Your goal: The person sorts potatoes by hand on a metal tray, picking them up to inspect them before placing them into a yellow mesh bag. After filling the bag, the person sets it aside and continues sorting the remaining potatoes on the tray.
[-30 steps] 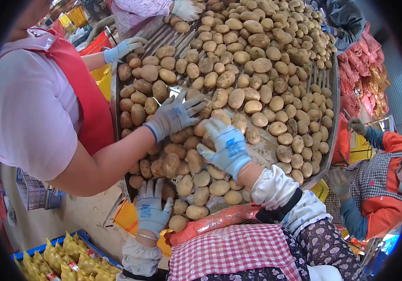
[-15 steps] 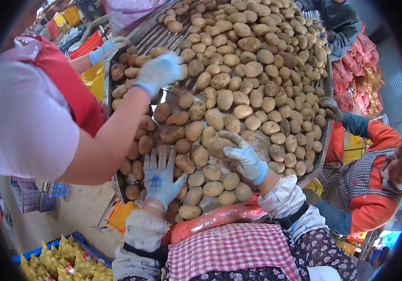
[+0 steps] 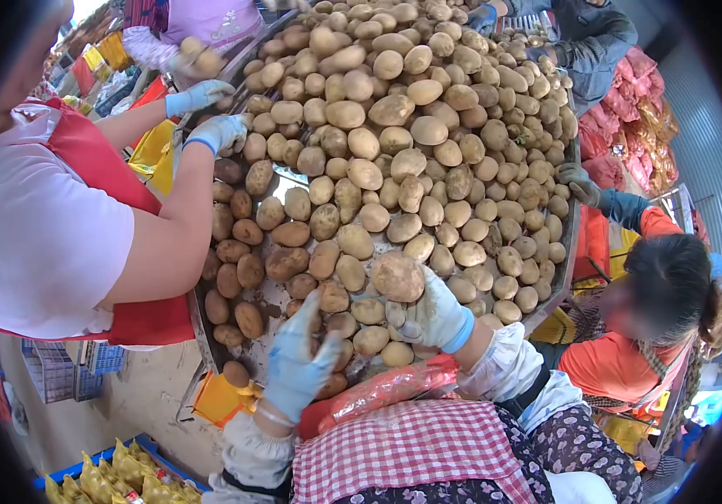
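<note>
My right hand, in a white and light-blue glove, grips a large brown potato at the near part of the sorting table. My left hand, gloved the same way, is raised at the table's near edge with its fingers apart. Close to its fingertips lies another potato. Smaller potatoes sit between my two hands. A red plastic bundle rests along the edge in front of my checked apron.
A big heap of potatoes covers the table's far and right side. On the left, a co-worker's gloved hand is at the rim; another glove rests at the right edge. A blue crate with yellow net bags stands lower left.
My left hand has lifted off the potatoes and turned. My right hand has shifted slightly down and tilted up the potato. The left co-worker's hand has drawn back toward the rim; the potatoes have shifted.
</note>
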`<state>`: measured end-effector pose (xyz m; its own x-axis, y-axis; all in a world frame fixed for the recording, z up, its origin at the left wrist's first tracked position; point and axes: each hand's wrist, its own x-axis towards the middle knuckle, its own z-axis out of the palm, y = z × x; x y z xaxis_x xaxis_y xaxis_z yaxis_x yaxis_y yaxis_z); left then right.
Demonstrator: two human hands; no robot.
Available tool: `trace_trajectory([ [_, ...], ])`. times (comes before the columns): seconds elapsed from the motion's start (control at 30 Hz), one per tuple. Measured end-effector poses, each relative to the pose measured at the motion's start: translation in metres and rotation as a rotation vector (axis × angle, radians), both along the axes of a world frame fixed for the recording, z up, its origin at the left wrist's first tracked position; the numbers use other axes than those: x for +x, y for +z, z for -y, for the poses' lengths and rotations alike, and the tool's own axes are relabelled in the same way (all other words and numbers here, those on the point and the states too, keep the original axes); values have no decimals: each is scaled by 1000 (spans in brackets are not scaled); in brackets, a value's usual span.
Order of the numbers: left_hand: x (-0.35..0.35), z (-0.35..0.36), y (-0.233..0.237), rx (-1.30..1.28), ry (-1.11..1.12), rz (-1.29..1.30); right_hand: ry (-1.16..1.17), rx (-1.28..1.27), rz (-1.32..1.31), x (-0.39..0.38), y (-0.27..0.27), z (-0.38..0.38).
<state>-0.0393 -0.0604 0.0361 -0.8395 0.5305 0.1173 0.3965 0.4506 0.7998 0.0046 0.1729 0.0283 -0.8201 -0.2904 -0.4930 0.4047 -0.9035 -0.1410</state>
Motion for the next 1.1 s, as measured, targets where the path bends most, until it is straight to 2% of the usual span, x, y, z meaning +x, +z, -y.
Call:
trace_trajectory([
  [0.1, -15, -33, -10, 73, -139, -126, -8, 113, -82, 4, -14, 5],
  [0.17, -29, -50, -25, -185, -155, -379, -45, 113, 10, 6, -5, 10],
  [0.2, -35, -54, -46, -279, -126, -409, 35, 820, -236, 15, -4, 9],
  [0.23, -36, -51, -55, -276, -133, -411, 27, 822, -234, 16, -5, 8],
  [0.3, -29, -34, -68, -520, -126, -425, -128, 132, -11, 14, -10, 6],
  [0.33, -25, -26, -69, -536, -96, -466, -132, 133, -12, 15, -4, 4],
  [0.4, -13, -4, -58, -599, -70, -401, -82, 263, -344, 22, 15, 1],
  [0.43, -12, 4, -48, -658, -38, -342, -83, 260, -350, 20, 12, -1],
  [0.47, -10, 12, -35, -661, -38, -344, -64, 555, -388, 20, 7, -2],
  [0.5, -8, 18, -20, -770, -21, -144, -42, 851, -424, 19, 4, -3],
  [0.53, -7, 23, -13, -873, -4, 59, 11, 1038, -348, 20, 7, -1],
  [0.57, -6, 26, -13, -876, -3, 59, 11, 1035, -349, 21, 6, 0],
  [0.63, -6, 31, -13, -478, 37, 120, 156, 1309, -289, 21, 5, 1],
  [0.67, -4, 20, -10, -316, 34, -110, 174, 1412, -309, 17, -8, 8],
  [0.7, -6, 10, -13, -316, 37, -112, 174, 1412, -312, 17, -16, 16],
  [0.77, -14, -8, -25, -216, 15, -391, 580, 2027, -258, 12, -19, 34],
  [0.83, -15, -12, -27, -243, 42, -385, 560, 1984, -314, 9, -12, 34],
  [0.9, -14, 1, -45, -528, 35, -371, 466, 2347, -486, -2, -1, 19],
  [0.93, -7, 15, -53, -603, 4, -343, 418, 2445, -436, 1, -9, 16],
  [0.97, 0, 28, -59, -609, 7, -342, 418, 2440, -441, 5, -16, 18],
  [1.03, 12, 48, -62, -668, -2, -349, 747, 2477, -589, 19, -26, 29],
  [1.1, 21, 62, -54, -681, 7, -333, 786, 2464, -611, 22, -22, 47],
])
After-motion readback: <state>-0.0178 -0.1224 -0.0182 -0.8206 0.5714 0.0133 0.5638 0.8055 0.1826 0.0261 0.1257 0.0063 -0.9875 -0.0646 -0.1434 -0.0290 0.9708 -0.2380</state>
